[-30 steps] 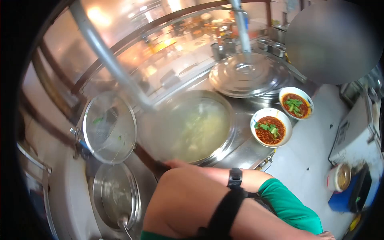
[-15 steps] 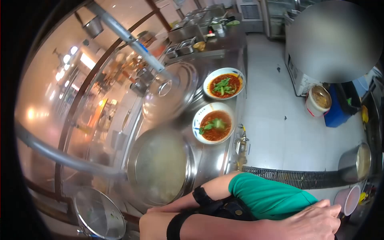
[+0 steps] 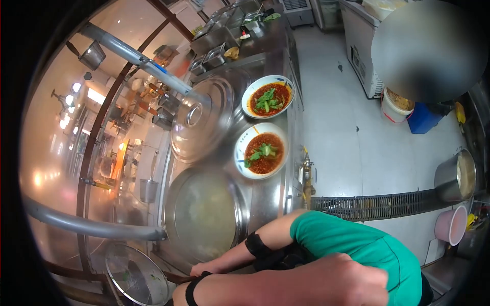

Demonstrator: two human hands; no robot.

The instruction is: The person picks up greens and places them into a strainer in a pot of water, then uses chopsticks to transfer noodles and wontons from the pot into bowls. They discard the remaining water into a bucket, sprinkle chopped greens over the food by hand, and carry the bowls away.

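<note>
My right hand (image 3: 208, 267) reaches left along the front edge, closed around the wooden handle (image 3: 177, 278) of a round metal strainer (image 3: 137, 275) with green scraps in it. My left forearm crosses in front of my green sleeve. At its end my left hand (image 3: 360, 281) is a blurred, curled fist, and whatever it may hold is hidden. Beyond my right hand, a wide steel pot (image 3: 171, 204) contains cloudy, steaming liquid. Two white bowls of red soup with green leaves stand beside it, a nearer bowl (image 3: 239, 158) and a farther bowl (image 3: 247, 102).
A large metal lid (image 3: 191, 135) lies behind the pot. Grey pipes (image 3: 102, 217) run along the left. Brass valves (image 3: 306, 173) stick out at the counter's right side. On the floor are a drain grate (image 3: 377, 204), a steel pot (image 3: 446, 176) and a pink bucket (image 3: 450, 225).
The view has shifted, so the counter and bowls appear farther left and higher. My left fist has moved left across my sleeve. The strainer appears slightly to the right and lower.
</note>
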